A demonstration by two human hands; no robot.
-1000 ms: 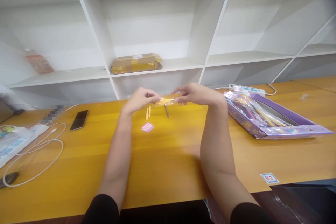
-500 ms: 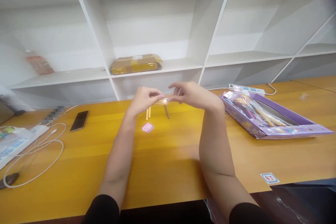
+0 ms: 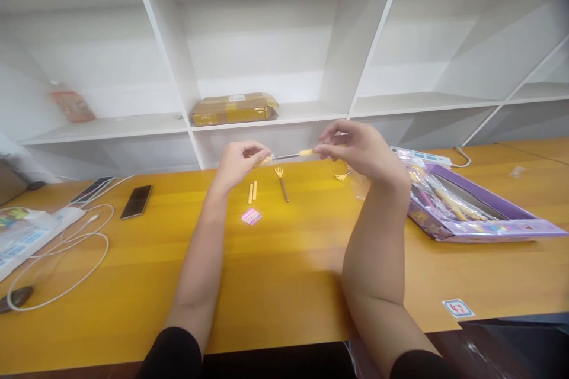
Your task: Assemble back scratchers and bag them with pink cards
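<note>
Left of the box (image 3: 507, 228), the left hand (image 3: 236, 167) and right hand (image 3: 365, 149), apart, pinch a rod's (image 3: 306, 153) opposite ends, apparently for level support.

Can't read the pink card (image 3: 251, 217) or quite make out the yellow tip (image 3: 267, 160) at the left hand (image 3: 239, 164), apparently half hidden by it.

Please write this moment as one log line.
left hand: holds wrapper | right hand: holds yellow grip | desk: pink card, two yellow sticks
</note>
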